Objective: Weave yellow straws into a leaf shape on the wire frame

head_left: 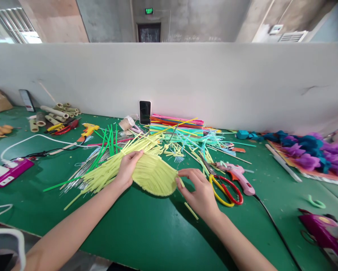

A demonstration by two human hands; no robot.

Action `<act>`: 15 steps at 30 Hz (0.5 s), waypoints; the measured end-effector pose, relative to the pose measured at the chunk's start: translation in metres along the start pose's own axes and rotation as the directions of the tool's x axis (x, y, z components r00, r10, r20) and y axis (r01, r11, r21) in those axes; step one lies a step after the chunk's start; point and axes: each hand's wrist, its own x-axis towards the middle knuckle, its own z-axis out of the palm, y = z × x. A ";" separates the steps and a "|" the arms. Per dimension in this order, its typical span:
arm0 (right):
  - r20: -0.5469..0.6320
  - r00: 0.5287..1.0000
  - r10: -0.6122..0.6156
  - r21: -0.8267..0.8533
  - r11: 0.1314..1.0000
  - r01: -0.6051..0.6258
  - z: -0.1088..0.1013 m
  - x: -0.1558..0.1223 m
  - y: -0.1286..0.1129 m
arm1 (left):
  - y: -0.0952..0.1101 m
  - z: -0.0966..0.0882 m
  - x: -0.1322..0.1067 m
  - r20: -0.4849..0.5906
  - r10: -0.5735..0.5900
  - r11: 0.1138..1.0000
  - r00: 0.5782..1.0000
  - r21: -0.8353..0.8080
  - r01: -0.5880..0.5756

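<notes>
A pale yellow-green leaf shape [154, 175], made of pipe cleaners laid side by side, is held above the green table. My left hand [128, 168] grips its left end, thumb on top. At its right tip, my right hand [198, 190] pinches a short yellow pipe cleaner piece [181, 181] close against the edge. Another short yellow piece [191, 211] lies on the table below my right hand. Behind and under my left hand spreads a heap of yellow pipe cleaners [106, 171]. Scissors [225, 188] with red and yellow handles lie just right of my right hand.
A pink glue gun [239, 177] with a black cord lies beyond the scissors. Coloured pipe cleaner bundles [177, 126] and a phone [145, 112] are against the white partition [169, 75]. A yellow glue gun [89, 130], bamboo pieces [55, 113] and a purple power strip [12, 172] stand left; purple flowers [307, 162] right.
</notes>
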 end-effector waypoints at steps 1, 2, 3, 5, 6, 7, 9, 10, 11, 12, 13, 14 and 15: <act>0.010 1.000 0.027 0.036 0.999 -0.027 0.001 0.000 0.001 | 0.000 0.000 0.000 -0.003 0.006 1.000 1.000 -0.002 -0.006; 0.024 0.998 0.058 0.075 0.995 -0.060 0.001 -0.001 0.001 | 0.000 0.000 0.000 -0.007 0.011 1.000 1.000 -0.003 -0.011; 0.044 0.995 0.086 0.113 0.990 -0.091 0.000 -0.001 0.002 | 0.000 -0.001 0.001 -0.009 0.015 1.000 1.000 -0.003 -0.015; 0.093 0.990 0.111 0.184 0.975 -0.126 -0.001 0.000 0.003 | -0.001 -0.002 0.002 -0.012 0.017 1.000 1.000 0.001 -0.017; 0.112 0.987 0.115 0.218 0.966 -0.137 -0.002 0.000 0.003 | -0.001 -0.003 0.002 -0.010 0.017 1.000 1.000 0.002 -0.017; 0.128 0.984 0.122 0.250 0.956 -0.151 -0.003 0.001 0.003 | -0.001 -0.003 0.002 -0.008 0.017 1.000 1.000 0.001 -0.017; 0.137 0.978 0.155 0.305 0.933 -0.191 -0.004 0.003 0.004 | 0.000 -0.002 0.001 -0.009 0.016 1.000 1.000 -0.006 -0.016; 0.137 0.975 0.178 0.328 0.920 -0.214 -0.004 0.004 0.004 | 0.000 -0.001 0.000 -0.010 0.013 1.000 1.000 -0.011 -0.013; 0.137 0.970 0.199 0.347 0.908 -0.235 -0.003 0.004 0.004 | 0.001 0.001 -0.001 -0.010 0.007 1.000 1.000 -0.015 -0.007; 0.136 0.967 0.217 0.362 0.897 -0.252 -0.002 0.005 0.005 | 0.002 0.002 -0.003 -0.008 -0.003 1.000 1.000 -0.018 0.003; 0.133 0.964 0.230 0.375 0.889 -0.263 -0.001 0.005 0.005 | 0.003 0.003 -0.004 -0.004 -0.014 1.000 1.000 -0.021 0.014; 0.129 0.963 0.236 0.386 0.883 -0.268 0.000 0.005 0.006 | 0.004 0.004 -0.005 0.003 -0.020 1.000 1.000 -0.022 0.021; 0.128 0.963 0.237 0.395 0.878 -0.269 0.002 0.004 0.006 | 0.004 0.005 -0.005 0.011 -0.023 0.999 1.000 -0.023 0.023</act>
